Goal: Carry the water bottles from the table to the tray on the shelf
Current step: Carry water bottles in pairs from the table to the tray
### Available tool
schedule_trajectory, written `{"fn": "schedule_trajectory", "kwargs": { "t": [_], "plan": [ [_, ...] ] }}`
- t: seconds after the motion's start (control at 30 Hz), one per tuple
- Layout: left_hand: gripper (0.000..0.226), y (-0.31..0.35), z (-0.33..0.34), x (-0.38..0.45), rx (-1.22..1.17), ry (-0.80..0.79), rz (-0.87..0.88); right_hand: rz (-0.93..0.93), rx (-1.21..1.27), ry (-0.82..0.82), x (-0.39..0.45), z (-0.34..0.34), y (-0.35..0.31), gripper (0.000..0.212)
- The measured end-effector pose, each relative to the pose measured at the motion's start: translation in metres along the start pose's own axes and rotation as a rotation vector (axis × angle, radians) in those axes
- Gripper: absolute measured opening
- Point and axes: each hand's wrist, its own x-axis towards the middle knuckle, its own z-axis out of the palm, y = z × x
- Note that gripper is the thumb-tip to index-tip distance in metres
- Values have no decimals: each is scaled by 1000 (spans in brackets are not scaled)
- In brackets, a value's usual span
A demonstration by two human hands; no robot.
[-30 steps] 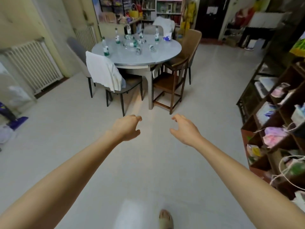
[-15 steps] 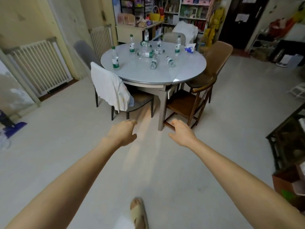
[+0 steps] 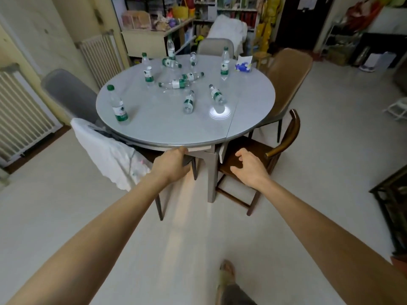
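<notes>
On the round grey table: clear water bottles, green caps and labels; four upright, five lying toward the centre. Far bottles blurred. Shelf and tray not in frame. Table's near edge bare. Left hand loosely curled, empty, below that edge; right hand spread, empty, over the wooden chair beside it.

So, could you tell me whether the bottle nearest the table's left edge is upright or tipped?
Upright: the bottle stands on its base, green cap on top.
</notes>
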Motion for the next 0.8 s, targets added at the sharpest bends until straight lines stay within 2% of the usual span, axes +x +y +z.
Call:
{"fn": "schedule_trajectory", "kwargs": {
  "t": [0.1, 0.23, 0.5, 0.8],
  "plan": [
    [50, -7, 11, 83, 3, 13, -8, 7, 41, -15, 87, 5, 9, 49],
    [58, -18, 19, 186, -21, -62, -67, 31, 71, -69, 202, 6, 15, 48],
    [64, -47, 24, 363, -116, -105, -203, 48, 18, -159, 403, 7, 10, 56],
    [71, -97, 49, 560, -178, -185, -201, 189, -15, -82, 584, 41, 8, 71]
  ]
}}
